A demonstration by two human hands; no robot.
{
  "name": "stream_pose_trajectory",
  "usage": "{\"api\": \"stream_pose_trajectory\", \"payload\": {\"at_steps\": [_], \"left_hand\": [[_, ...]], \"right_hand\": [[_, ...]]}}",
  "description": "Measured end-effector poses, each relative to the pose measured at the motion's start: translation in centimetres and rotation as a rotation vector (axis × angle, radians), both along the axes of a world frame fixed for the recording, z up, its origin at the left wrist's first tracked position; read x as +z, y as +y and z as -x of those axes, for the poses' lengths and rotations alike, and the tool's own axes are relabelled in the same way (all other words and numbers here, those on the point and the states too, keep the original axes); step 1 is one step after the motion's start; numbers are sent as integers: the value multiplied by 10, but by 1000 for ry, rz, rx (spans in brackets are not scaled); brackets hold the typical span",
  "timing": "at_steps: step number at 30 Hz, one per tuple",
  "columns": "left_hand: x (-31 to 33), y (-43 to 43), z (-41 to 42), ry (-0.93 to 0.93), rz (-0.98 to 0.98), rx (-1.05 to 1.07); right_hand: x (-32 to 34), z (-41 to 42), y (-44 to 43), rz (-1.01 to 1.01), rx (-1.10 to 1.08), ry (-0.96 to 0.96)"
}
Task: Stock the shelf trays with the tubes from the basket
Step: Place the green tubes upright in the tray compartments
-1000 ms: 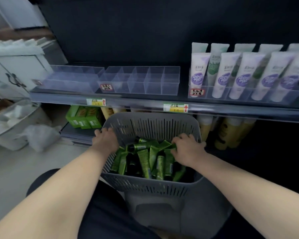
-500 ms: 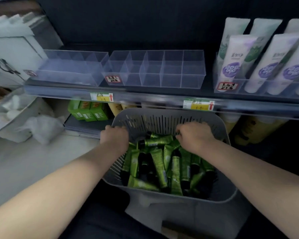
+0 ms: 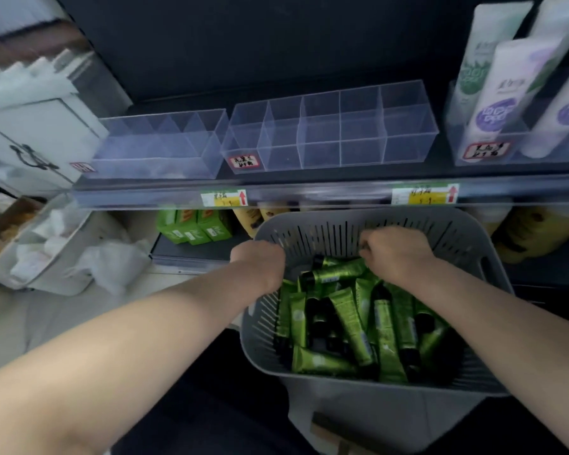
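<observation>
Curling into one basket (image 3: 493, 284) of tubes (image 3: 349, 310): left hand (image 3: 258, 264), right hand (image 3: 396, 254); two trays (image 3: 335, 156).

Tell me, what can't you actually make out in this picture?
Head view: fingers of the left hand and right hand curl away behind the knuckles; what they grip is hidden.
Writing on the tray label and price tags: too small, blurred.
White tubes: cut off by the right edge.
Yellow packs below: hidden by the shelf edge and basket.
Green tubes lower down: buried under others.
</observation>
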State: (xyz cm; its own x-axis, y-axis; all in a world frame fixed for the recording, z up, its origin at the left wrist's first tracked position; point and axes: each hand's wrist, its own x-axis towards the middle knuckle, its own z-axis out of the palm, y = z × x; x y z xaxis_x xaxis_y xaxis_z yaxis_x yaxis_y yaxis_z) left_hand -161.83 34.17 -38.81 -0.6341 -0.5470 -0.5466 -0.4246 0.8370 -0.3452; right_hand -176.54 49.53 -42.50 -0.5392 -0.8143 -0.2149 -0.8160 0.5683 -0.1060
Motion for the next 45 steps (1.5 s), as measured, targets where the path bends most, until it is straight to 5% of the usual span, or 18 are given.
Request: {"api": "stream_pose_trajectory", "payload": {"at_steps": [5,11,16,28,45], "left_hand": [[-4,7,-14,90,-6,18],[-7,19,-27,176,-10,93],[-5,22,-20,183,-31,186],[-19,-29,-10,121,-67,-99],[-10,-104,-70,229,-93,93]], "right_hand": [[10,-17,16,-17,-70,49],[22,-24,60,-295,-194,164],[21,-18,82,-382,-279,64],[7,-30,31,-553,-470,58],[20,-100,-19,-334,-382,-69]]}}
